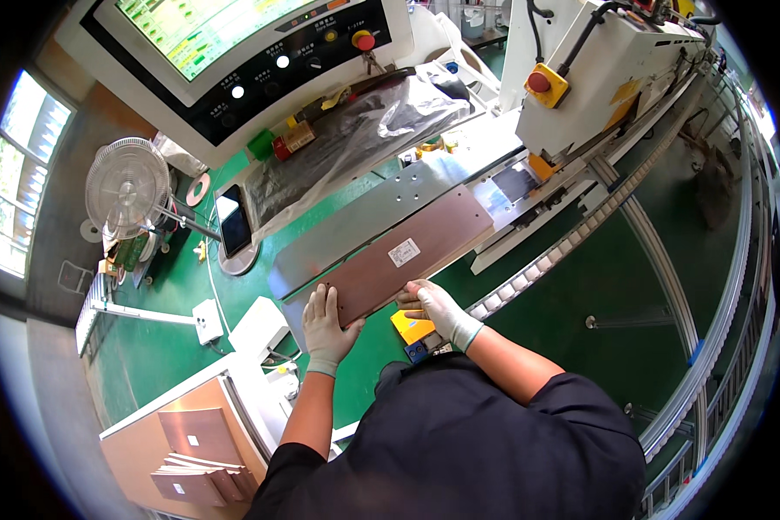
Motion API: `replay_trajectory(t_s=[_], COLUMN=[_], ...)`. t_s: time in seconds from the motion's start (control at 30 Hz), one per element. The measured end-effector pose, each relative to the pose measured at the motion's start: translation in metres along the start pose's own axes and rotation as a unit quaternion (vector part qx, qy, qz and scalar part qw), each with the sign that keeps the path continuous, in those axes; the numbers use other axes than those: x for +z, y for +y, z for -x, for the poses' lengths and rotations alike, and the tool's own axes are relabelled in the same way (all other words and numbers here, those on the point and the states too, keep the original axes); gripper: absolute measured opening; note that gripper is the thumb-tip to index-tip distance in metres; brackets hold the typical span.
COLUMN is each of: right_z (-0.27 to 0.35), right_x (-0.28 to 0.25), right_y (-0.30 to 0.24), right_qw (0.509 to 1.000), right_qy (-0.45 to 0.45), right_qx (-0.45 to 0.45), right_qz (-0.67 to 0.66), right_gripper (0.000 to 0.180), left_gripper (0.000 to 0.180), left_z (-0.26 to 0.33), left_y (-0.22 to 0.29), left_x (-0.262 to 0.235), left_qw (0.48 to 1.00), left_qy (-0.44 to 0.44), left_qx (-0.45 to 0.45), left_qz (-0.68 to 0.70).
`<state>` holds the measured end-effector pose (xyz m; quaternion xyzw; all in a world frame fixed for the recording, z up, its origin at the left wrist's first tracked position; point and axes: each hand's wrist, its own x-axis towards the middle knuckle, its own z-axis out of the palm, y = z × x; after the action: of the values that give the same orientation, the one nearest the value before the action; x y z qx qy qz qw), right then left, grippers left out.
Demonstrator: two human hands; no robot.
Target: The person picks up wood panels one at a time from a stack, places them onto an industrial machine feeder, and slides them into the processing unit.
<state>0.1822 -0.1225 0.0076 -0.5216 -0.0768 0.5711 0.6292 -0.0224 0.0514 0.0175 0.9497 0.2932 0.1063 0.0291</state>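
A long brown rectangular board [442, 232] with a white label lies on the metal bed of a machine. My left hand [328, 329], in a pale glove, rests on the board's near left end with its fingers stretched out and the thumb apart. Along the board's near edge, my right hand [439, 314], also gloved, has its fingers bent, the fingertips closed at that edge. Part of the right fingers' grip is hidden. A grey metal plate [355, 227] runs along the board's far side.
A control panel [295, 74] with a screen stands at the back left. A white machine head [598, 78] rises at the right, beside a roller rail [537, 269]. A phone [232, 221] lies on a stand. Brown boards [195, 468] are stacked at lower left, and a fan [128, 186] stands beyond.
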Motion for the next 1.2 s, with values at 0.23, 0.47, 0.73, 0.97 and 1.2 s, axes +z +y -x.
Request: replay_trajectory(t_s=[0.23, 0.47, 0.73, 0.97, 1.2], right_z=[0.002, -0.004, 0.002, 0.006, -0.001], right_x=[0.001, -0.048, -0.124, -0.183, -0.192], right_y=[-0.048, -0.104, -0.133, -0.175, -0.128], right_qw=[0.934, 0.867, 0.864, 0.858, 0.877], right_qy=[-0.034, -0.023, 0.064, 0.108, 0.229], right_qx=[0.125, 0.2, 0.068, 0.02, -0.191], right_qz=[-0.333, -0.456, -0.495, -0.502, -0.377], right_gripper=[0.09, 0.098, 0.079, 0.08, 0.063], left_gripper=[0.086, 0.077, 0.069, 0.069, 0.067], left_z=[0.003, 0.005, 0.005, 0.005, 0.004], left_y=[-0.003, 0.0, 0.002, 0.0, 0.003], left_x=[0.006, 0.005, 0.008, 0.013, 0.012], left_qw=[0.996, 0.999, 0.998, 0.997, 0.998], left_qy=[0.063, 0.042, 0.056, 0.067, 0.055], left_qx=[0.011, 0.012, 0.021, 0.03, 0.02], left_qz=[0.056, 0.029, -0.011, -0.018, -0.018])
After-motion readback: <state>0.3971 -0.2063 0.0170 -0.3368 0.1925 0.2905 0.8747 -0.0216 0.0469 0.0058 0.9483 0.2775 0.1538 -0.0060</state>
